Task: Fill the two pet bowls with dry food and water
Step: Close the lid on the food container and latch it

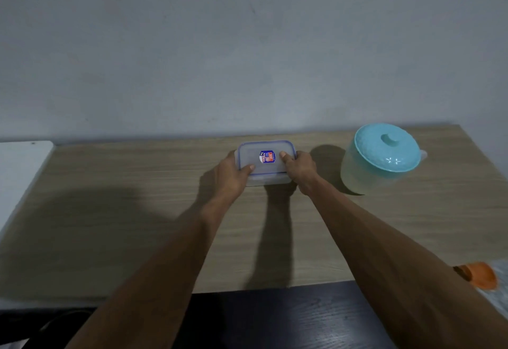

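Note:
A small clear plastic container [265,168] with a blue-rimmed lid and a label sits near the back middle of the wooden table [137,211]. My left hand [231,175] grips its left side, thumb on the lid. My right hand [299,168] grips its right side, thumb pressed on the lid near the label. A translucent water jug [379,158] with a turquoise lid stands to the right of the container. No pet bowl shows clearly; an orange object [481,275] peeks out at the right edge behind my right forearm.
The wall runs right behind the table. A white surface [22,164] adjoins the table on the left. A dark surface [275,318] lies below the table's front edge.

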Motion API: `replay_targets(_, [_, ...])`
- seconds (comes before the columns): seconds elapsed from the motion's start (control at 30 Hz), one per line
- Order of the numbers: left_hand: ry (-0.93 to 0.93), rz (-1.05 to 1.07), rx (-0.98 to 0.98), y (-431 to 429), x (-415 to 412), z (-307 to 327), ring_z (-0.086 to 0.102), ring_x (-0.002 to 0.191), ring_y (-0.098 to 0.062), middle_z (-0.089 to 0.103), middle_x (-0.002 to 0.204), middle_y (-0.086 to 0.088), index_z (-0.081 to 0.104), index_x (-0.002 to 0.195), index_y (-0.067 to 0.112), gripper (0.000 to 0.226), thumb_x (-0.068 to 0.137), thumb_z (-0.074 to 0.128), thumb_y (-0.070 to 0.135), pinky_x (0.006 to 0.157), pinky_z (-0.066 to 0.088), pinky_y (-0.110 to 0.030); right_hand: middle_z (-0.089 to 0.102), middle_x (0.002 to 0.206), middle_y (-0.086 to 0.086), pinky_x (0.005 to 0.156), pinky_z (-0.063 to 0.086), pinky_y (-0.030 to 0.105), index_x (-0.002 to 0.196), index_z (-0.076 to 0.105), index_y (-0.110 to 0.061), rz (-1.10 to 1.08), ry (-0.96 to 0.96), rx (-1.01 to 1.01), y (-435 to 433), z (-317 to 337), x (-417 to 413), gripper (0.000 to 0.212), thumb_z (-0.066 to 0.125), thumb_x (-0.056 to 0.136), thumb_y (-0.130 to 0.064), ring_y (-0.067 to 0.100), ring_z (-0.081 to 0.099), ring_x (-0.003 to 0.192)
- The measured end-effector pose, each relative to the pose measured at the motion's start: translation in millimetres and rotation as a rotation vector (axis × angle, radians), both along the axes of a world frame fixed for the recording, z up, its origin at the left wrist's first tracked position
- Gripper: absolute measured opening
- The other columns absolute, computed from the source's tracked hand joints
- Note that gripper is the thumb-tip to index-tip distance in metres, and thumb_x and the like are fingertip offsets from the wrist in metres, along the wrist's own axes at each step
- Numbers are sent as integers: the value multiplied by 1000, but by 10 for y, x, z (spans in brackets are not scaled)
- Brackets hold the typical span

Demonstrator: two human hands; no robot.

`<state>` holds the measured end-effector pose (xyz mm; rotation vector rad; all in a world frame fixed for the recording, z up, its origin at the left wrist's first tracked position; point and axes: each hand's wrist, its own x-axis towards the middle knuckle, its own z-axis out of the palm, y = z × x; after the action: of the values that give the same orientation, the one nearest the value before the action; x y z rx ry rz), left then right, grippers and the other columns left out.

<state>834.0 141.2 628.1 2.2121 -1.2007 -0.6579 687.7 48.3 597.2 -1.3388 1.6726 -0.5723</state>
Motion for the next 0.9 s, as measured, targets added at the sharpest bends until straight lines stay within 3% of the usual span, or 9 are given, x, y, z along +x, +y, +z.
replay_targets(0.07, [101,114,-27,11,-51,-15,61,111,-30,68,121,-10,62,129,16,41,92,64,33,61,23,-19,66,116,19,86,49,36,113,66,-3,-14,-2,-14,-3,-19,0,43,60,94,-41,35,61,106])
replay_targets(0.13, [190,183,-60,-22,-66,-89,64,105,-28,70,112,-10,66,124,13,36,91,66,29,64,31,-16,66,114,18,83,48,34,113,66,-3,-28,-19,-22,0,-36,6,41,60,95,-40,33,62,105])
replay_targets(0.2, [341,240,-103,-71,-65,-168,67,94,-26,71,99,-10,70,112,2,30,89,69,21,80,50,-29,67,113,18,83,48,35,112,67,-4,-45,-37,-28,3,-60,13,39,60,95,-39,32,62,103])
replay_targets(0.27, [427,274,-147,-97,-66,-222,70,91,-30,71,91,-11,72,102,-5,27,86,71,17,84,56,-44,67,112,19,86,50,38,110,67,-4,-64,-52,-38,2,-71,22,38,61,94,-38,33,63,103])
replay_targets(0.43, [471,261,-153,-123,-18,-286,69,85,-29,71,88,-14,73,94,-1,25,84,72,21,82,55,-45,69,111,19,84,53,45,107,68,-6,-85,-108,0,-15,-102,37,41,65,87,-42,37,65,104])
replay_targets(0.6, [545,247,-154,82,43,-262,68,86,-26,73,96,-14,72,90,12,8,83,70,16,84,56,-46,68,113,19,93,53,53,109,67,-7,-80,-161,37,124,-223,14,63,62,69,-56,38,65,106])
replay_targets(0.67, [547,256,-165,221,36,-249,68,86,-28,72,93,-12,69,83,16,3,85,69,14,82,56,-48,67,114,19,94,53,54,109,65,-5,-73,-152,24,350,-129,24,55,63,78,-51,39,64,106])
replay_targets(0.8, [513,272,-186,625,-62,-72,60,79,-21,67,87,-9,59,65,20,24,86,69,13,79,56,-43,65,116,16,95,53,52,114,64,-6,-71,-143,26,752,16,-41,43,63,91,-42,36,63,106])
replay_targets(0.9, [468,291,-207,991,-177,51,61,80,-20,65,84,-5,63,67,19,20,86,70,19,79,54,-37,65,117,16,95,53,52,115,63,-5,-42,-163,6,1081,136,-162,46,62,90,-43,37,63,107])
